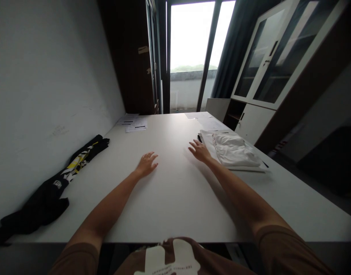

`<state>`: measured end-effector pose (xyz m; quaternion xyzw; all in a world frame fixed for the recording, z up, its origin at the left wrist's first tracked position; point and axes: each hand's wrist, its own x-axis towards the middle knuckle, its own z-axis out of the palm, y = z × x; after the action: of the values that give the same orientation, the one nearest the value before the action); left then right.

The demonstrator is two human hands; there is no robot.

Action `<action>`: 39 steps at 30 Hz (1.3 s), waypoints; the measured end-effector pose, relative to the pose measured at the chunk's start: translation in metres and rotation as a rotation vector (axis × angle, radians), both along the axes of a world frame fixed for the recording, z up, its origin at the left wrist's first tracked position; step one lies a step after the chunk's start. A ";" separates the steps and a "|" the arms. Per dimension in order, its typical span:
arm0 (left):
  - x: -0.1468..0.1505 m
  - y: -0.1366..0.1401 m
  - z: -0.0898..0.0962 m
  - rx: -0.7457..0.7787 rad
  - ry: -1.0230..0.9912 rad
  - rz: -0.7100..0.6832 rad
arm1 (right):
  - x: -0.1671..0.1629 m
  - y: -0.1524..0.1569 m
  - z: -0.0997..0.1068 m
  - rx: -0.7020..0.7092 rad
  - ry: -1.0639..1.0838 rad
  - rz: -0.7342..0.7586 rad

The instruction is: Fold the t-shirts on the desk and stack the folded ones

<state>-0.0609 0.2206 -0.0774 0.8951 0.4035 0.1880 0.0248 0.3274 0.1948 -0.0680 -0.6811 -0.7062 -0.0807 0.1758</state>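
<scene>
My left hand (147, 164) is over the middle of the white table (169, 206), fingers apart and holding nothing. Farther right, my right hand (200, 151) reaches forward with its fingers spread, also without anything in it. Just beside the right hand lies a stack of folded white cloth (235, 149), perhaps garments, with a bit of black showing at its left edge. A crumpled black garment (46, 200) with yellow and white patterning stretches along the table's left side, well apart from my left hand.
Papers (134, 122) lie at the far left of the table, and more sheets (210, 123) at the far right. A wall (49, 95) borders the left side. White cabinets (258, 76) stand at the back right, near a glass door (191, 49).
</scene>
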 end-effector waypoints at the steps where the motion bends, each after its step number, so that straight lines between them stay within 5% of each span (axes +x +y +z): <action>1: -0.016 0.013 0.004 0.029 0.003 0.073 | -0.014 -0.001 -0.005 -0.027 0.004 0.054; 5: -0.108 0.047 0.018 0.150 -0.057 0.481 | -0.052 -0.003 -0.025 -0.157 -0.001 0.273; 9: -0.215 0.043 0.017 0.250 -0.022 0.808 | -0.060 -0.002 -0.028 -0.187 0.009 0.298; 14: -0.286 0.023 0.009 0.050 0.006 1.036 | -0.058 -0.002 -0.026 -0.178 0.022 0.294; 21: -0.284 0.025 0.028 -0.048 0.145 1.229 | -0.058 -0.007 -0.025 -0.130 0.077 0.290; 27: -0.299 0.018 0.033 0.111 0.359 1.317 | -0.056 -0.008 -0.021 -0.108 0.123 0.306; 33: -0.255 0.011 0.046 0.268 0.259 0.967 | -0.063 -0.008 -0.019 -0.092 0.145 0.301; 39: -0.140 0.026 0.056 -0.189 -0.322 0.682 | -0.090 -0.015 -0.017 -0.119 0.170 0.447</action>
<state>-0.2012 0.2464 -0.0213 0.6622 0.6845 0.2856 0.1064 0.2376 0.1799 -0.0845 -0.5214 -0.8255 0.0598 0.2077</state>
